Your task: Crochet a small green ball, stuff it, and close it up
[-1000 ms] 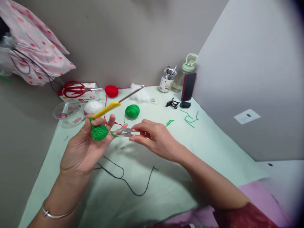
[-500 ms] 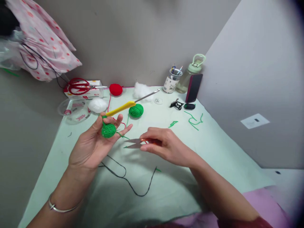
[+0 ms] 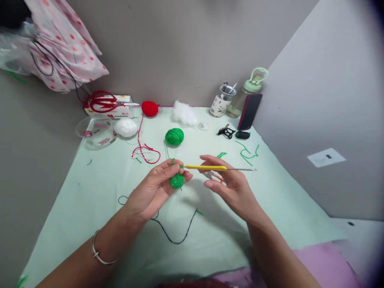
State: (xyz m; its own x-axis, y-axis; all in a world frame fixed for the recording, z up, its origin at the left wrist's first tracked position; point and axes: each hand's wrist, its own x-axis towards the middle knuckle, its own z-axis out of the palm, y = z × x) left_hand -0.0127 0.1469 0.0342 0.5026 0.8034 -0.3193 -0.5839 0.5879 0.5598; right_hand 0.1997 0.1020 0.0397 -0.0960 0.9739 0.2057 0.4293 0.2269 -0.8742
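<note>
My left hand [image 3: 156, 188] is closed round a small green crocheted piece [image 3: 176, 181] over the middle of the pale green table [image 3: 90, 192]. A yellow-handled crochet hook [image 3: 210, 168] sticks out of that piece and points right, crossing in front of my right hand [image 3: 229, 184]. My right hand holds small thread snips [image 3: 211, 175] in its fingers, close to the hook's handle. A green yarn ball [image 3: 174, 136] lies behind my hands, with its thread running toward them.
At the back stand a red yarn ball [image 3: 149, 108], white stuffing [image 3: 183, 113], a white yarn ball [image 3: 126, 127], red scissors on a box [image 3: 102, 102], a plastic lid [image 3: 96, 134], a pen cup [image 3: 221, 102], a bottle [image 3: 247, 94] and a phone [image 3: 249, 112]. A black cord [image 3: 168, 232] and green thread scraps [image 3: 247, 151] lie on the table.
My left hand has turned over and moved right, closing on the green piece; the hook has swung from pointing up-right to level. My right hand has lifted with the snips toward the hook.
</note>
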